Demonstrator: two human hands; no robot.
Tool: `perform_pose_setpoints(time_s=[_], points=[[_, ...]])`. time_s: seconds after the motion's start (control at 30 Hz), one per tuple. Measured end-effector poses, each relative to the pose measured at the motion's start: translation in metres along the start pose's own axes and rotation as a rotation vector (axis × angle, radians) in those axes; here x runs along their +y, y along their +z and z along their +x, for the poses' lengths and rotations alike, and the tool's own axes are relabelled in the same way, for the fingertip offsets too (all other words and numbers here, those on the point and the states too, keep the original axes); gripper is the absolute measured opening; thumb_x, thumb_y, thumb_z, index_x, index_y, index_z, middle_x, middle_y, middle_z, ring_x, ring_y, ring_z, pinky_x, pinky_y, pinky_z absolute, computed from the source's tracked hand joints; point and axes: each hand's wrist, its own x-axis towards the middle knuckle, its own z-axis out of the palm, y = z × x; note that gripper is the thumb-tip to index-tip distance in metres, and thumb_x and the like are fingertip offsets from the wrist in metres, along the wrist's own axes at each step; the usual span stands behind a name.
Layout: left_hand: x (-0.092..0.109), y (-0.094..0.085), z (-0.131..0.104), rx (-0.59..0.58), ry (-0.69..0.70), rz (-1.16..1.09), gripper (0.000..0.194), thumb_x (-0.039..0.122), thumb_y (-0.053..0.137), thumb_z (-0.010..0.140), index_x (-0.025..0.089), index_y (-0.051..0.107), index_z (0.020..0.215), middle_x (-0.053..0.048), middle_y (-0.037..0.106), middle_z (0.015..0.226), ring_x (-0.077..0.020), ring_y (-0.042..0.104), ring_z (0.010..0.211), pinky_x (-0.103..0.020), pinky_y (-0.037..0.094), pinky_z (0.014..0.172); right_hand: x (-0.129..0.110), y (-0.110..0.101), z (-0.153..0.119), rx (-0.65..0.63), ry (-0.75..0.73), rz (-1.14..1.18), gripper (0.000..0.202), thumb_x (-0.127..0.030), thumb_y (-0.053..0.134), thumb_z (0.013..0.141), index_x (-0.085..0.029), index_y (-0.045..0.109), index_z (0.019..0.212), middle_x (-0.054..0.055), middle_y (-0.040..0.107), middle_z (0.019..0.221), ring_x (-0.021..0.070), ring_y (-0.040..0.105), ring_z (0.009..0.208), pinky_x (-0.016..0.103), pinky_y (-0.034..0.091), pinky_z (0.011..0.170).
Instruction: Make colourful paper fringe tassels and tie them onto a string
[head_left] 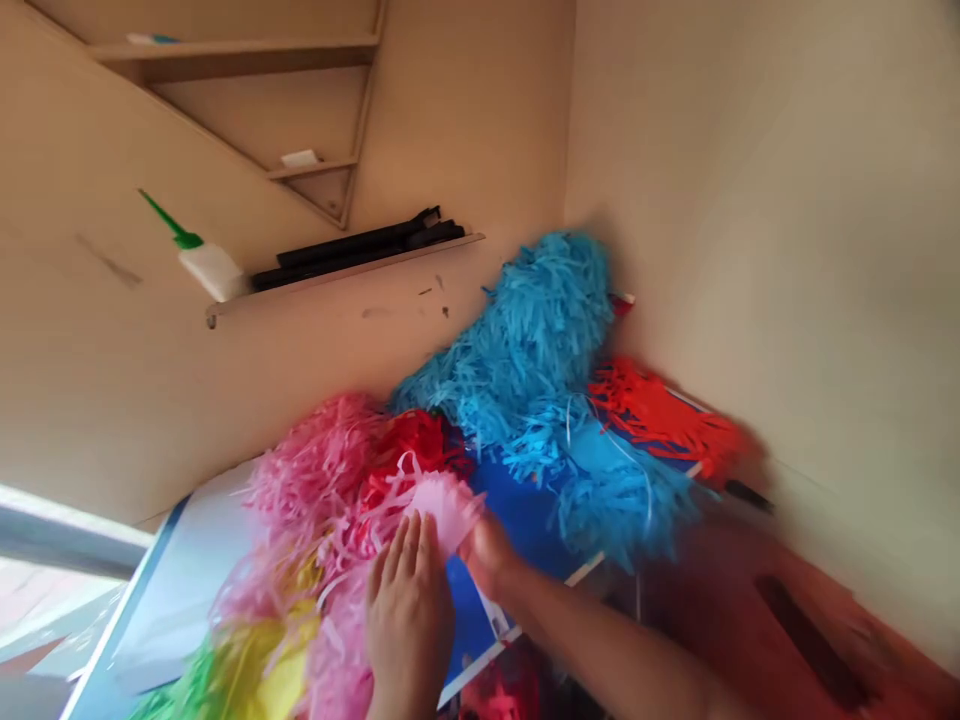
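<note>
A pale pink piece of fringed tissue paper is raised at the front middle, its cut strips curling at the top. My right hand grips its right edge, fingers partly hidden behind it. Against its lower left side rests my left hand, back towards me, with fingers stretched out side by side and the thumb hidden. Around my left hand lie pink fringed strips. A red shiny bundle sits just behind the pink paper.
Blue fringed paper is heaped in the corner and hangs over the blue table's right edge. Red-orange fringe lies right, yellow and green strips front left. A wall ledge holds a green-nozzled glue bottle and black objects.
</note>
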Motion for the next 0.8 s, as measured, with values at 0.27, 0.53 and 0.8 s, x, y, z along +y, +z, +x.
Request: perform_pose_setpoints(time_s=[0.27, 0.53, 0.8], points=[[0.061, 0.082, -0.059, -0.272, 0.144, -0.116, 0.055, -0.003, 0.041, 0.081, 0.012, 0.064, 0.129, -0.016, 0.063, 0.136, -0.0261, 0.059, 0.127, -0.041, 0.049, 0.105, 0.021, -0.187, -0.035, 0.687, 0.05, -0.308, 0.046, -0.042, 0.052, 0.086, -0.016, 0.056, 0.124, 0.018, 0.061, 0.124, 0.0321, 0.059, 0.112, 0.053, 0.047, 0.096], [0.073, 0.089, -0.07, -0.38, 0.186, -0.248, 0.054, 0.002, 0.044, 0.079, 0.009, 0.062, 0.13, -0.016, 0.063, 0.136, -0.0254, 0.058, 0.128, -0.04, 0.05, 0.105, 0.034, -0.133, -0.09, -0.53, -0.376, -0.807, 0.064, -0.014, 0.056, 0.075, -0.019, 0.05, 0.138, 0.014, 0.062, 0.131, 0.0272, 0.056, 0.123, 0.049, 0.034, 0.112], [0.013, 0.059, -0.079, -0.395, -0.011, -0.251, 0.049, 0.005, 0.048, 0.079, 0.025, 0.069, 0.119, -0.008, 0.072, 0.123, -0.0287, 0.065, 0.116, -0.052, 0.045, 0.102, 0.05, -0.141, -0.053, -0.543, -0.255, -0.88, 0.019, -0.02, 0.057, 0.088, -0.024, 0.073, 0.098, 0.004, 0.076, 0.089, 0.0211, 0.067, 0.089, 0.037, 0.039, 0.084]])
